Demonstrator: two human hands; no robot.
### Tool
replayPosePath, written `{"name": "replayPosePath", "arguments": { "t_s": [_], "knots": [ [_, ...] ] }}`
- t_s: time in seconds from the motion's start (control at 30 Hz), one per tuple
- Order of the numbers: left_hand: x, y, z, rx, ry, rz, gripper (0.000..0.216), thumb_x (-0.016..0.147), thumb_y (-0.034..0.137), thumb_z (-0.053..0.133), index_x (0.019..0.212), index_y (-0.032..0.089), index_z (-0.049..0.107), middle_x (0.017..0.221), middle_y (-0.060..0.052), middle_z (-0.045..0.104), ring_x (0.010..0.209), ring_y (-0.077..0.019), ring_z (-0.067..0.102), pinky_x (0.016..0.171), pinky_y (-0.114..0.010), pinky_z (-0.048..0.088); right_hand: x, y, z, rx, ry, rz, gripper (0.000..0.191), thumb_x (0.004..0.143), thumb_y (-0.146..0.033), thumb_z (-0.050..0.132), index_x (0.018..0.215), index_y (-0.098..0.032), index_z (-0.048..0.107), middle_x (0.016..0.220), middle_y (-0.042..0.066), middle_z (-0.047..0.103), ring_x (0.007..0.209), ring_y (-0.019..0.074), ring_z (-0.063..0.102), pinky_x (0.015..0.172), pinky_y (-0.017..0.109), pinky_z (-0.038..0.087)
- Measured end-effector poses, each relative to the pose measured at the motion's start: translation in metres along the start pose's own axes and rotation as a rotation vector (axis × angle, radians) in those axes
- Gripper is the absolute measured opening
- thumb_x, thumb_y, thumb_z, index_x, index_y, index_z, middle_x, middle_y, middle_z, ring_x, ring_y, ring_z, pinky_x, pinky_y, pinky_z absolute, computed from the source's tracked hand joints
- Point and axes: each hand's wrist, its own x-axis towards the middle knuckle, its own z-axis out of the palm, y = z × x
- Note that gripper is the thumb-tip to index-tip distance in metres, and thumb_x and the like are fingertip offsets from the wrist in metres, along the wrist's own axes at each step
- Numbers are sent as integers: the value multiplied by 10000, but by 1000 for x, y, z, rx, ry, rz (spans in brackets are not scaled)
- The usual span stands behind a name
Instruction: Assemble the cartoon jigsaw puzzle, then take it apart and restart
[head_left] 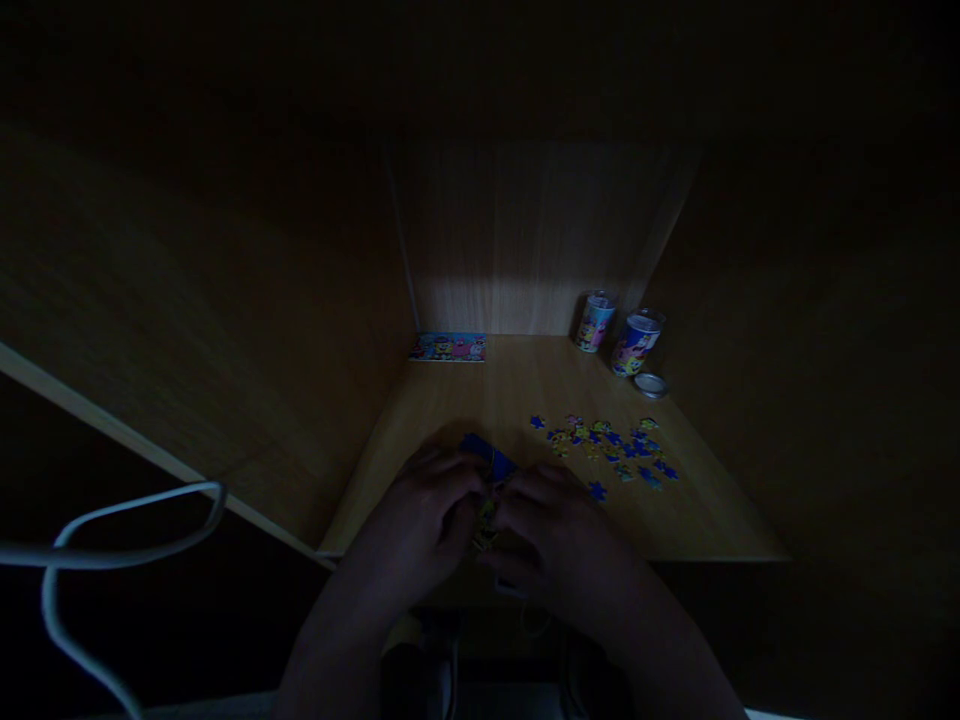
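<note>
Both of my hands rest close together at the near edge of a wooden desk (525,400), in deep shadow. My left hand (420,510) and my right hand (547,520) have their fingers curled over a partly joined block of blue and yellow jigsaw pieces (491,475). The fingertips of both hands meet on it. A scatter of several loose puzzle pieces (607,445) lies just right of my right hand.
A finished cartoon puzzle picture (448,347) lies at the back left. Two printed tins (595,321) (635,343) stand at the back right, with a round lid (650,384) beside them. Wooden walls close the desk in. A white cable (112,520) loops at the left.
</note>
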Motion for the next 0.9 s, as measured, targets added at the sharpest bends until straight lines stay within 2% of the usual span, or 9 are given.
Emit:
{"name": "replayPosePath", "arguments": {
  "t_s": [0.23,0.37,0.5,0.67,0.9],
  "knots": [
    [3,1,0,11,27,20,317,916,10,543,1002,261,716,1116,-26,770,1101,-246,694,1011,-479,571,4,4,3,-66,108,-32,60,999,-259,782,1045,-235,752,1099,22,797,1029,224,724,963,416,574],
    [1,-1,2,39,12,34,348,899,-6,563,1041,270,721,1162,-30,773,1133,-252,701,1087,-515,547,3,8,8,-85,218,-34,113,1027,-236,741,1140,-243,753,1084,41,810,986,221,743,908,389,595],
    [-1,-2,3,85,2,35,366,921,13,592,1120,290,725,1218,-26,774,1181,-258,700,1173,-550,494,4,11,7,-3,341,39,95,1076,-263,668,1065,-238,759,995,44,800,909,190,747,833,327,602],
    [0,-2,4,109,19,28,324,974,68,605,1165,298,730,1200,-34,782,1167,-263,714,1160,-560,504,5,13,5,51,394,136,178,1094,-271,628,962,-226,738,904,30,772,807,176,739,744,307,580],
    [1,-1,4,138,8,15,234,1041,140,602,1169,295,721,1236,-21,781,1157,-249,709,1217,-590,452,2,15,0,131,524,325,135,1070,-305,666,998,-243,761,956,19,806,853,186,774,776,308,576]
  ]
}}
